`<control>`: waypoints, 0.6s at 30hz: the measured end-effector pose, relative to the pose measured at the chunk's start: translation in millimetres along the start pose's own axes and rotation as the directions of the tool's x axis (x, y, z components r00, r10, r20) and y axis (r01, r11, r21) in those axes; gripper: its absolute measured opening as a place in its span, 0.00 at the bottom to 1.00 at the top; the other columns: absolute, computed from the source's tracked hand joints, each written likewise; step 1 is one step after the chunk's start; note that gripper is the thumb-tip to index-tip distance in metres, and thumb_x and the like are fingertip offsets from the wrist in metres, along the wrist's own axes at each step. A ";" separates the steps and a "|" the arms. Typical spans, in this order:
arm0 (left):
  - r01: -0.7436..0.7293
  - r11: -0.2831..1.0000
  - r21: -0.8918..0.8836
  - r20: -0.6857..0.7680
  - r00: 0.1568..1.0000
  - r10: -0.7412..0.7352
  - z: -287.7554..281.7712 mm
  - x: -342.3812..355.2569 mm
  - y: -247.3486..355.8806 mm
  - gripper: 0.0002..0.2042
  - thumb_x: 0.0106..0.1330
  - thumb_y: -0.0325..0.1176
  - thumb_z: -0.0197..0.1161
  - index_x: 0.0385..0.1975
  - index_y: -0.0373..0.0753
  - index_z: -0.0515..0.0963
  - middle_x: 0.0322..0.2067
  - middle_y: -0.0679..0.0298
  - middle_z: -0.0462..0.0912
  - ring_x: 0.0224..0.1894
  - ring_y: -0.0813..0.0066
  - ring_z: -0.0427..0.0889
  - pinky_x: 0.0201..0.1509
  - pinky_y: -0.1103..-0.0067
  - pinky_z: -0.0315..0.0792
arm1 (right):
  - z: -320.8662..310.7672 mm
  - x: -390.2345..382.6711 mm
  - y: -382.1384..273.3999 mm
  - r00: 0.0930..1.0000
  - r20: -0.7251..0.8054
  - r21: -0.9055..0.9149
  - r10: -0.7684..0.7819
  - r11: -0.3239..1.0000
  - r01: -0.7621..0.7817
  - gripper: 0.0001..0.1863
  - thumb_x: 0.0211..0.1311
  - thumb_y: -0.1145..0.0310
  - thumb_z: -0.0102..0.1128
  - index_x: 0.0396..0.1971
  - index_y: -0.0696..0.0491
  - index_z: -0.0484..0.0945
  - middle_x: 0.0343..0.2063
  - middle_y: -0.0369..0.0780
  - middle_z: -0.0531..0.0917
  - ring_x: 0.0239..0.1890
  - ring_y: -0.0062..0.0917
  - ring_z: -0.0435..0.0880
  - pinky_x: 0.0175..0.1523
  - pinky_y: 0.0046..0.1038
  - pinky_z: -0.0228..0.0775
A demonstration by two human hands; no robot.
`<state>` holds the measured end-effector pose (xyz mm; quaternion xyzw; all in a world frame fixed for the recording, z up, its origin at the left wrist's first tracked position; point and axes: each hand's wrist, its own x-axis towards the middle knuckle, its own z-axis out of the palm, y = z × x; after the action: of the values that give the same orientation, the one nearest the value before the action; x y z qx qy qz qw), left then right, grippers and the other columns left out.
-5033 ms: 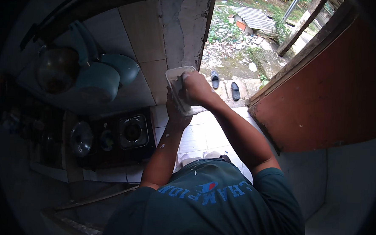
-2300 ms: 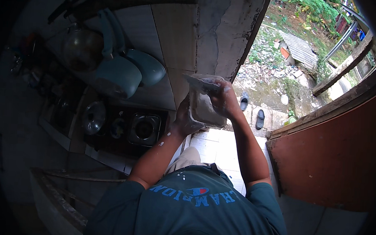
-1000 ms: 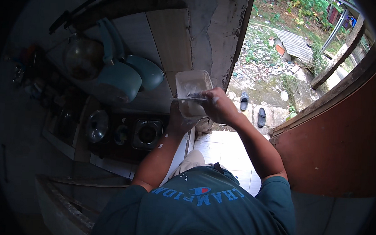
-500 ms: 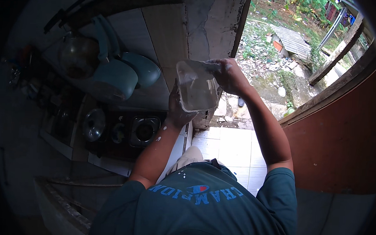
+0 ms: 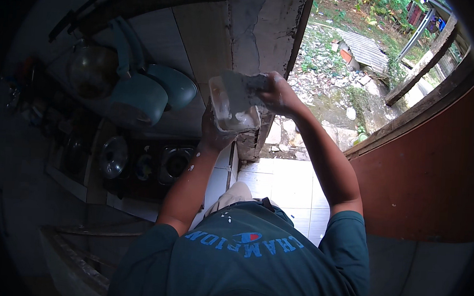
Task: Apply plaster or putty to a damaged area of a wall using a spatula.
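My left hand (image 5: 214,132) is wrapped round the left and lower side of a clear rectangular plastic tub (image 5: 216,96), tilted so that its inside shows. Pale, wet-looking paste (image 5: 245,119) lies in its lower part. In my right hand (image 5: 279,95) is a flat grey blade that looks like a putty scraper (image 5: 243,89); its handle is hidden in my fingers. The blade reaches across the tub's mouth, and I cannot tell whether it touches the paste. White specks dot my left forearm.
A rough, cracked wall edge (image 5: 248,36) stands just beyond the tub. Blue pans (image 5: 143,100) hang at left above a stove (image 5: 175,163). On the right, a reddish-brown door panel (image 5: 417,184) borders a doorway onto rubble-strewn ground (image 5: 332,72). White tiles (image 5: 288,185) lie below.
The grey blade has swung down over the tub's mouth, covering part of the inside. Both hands and the tub have shifted slightly left in the view.
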<state>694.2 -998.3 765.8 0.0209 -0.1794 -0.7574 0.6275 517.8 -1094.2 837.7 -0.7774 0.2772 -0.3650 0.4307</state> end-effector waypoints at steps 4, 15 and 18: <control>-0.181 0.911 0.370 0.097 0.983 0.157 7.5 -8.3 11.8 0.25 0.68 0.41 0.56 0.62 0.39 0.63 0.56 0.58 0.72 0.56 0.66 0.75 0.56 0.66 0.74 | 3.5 36.5 -32.9 0.996 0.049 -0.358 -0.076 0.929 0.089 0.11 0.60 0.72 0.59 0.41 0.59 0.81 0.38 0.50 0.84 0.38 0.37 0.85 0.44 0.32 0.76; -0.062 0.998 0.032 -0.097 0.993 0.064 3.6 -11.3 26.0 0.25 0.72 0.54 0.42 0.59 0.44 0.68 0.53 0.59 0.75 0.55 0.59 0.75 0.61 0.60 0.69 | 25.6 4.5 -25.9 0.975 0.186 -0.345 -0.121 0.921 0.180 0.08 0.53 0.74 0.59 0.32 0.60 0.80 0.24 0.52 0.81 0.26 0.48 0.78 0.32 0.37 0.71; -0.044 0.999 0.021 -0.036 0.998 0.045 -8.5 -7.1 25.4 0.25 0.72 0.55 0.42 0.59 0.43 0.68 0.55 0.58 0.74 0.57 0.59 0.74 0.62 0.60 0.69 | 29.7 -5.8 -22.1 0.980 0.158 -0.306 -0.120 0.938 0.165 0.08 0.52 0.73 0.58 0.29 0.62 0.79 0.20 0.51 0.79 0.22 0.38 0.79 0.30 0.36 0.70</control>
<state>721.9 -997.3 764.1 0.0370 -0.1759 -0.7410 0.6470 541.0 -1065.5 844.3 -0.8778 0.2450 -0.2918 0.2904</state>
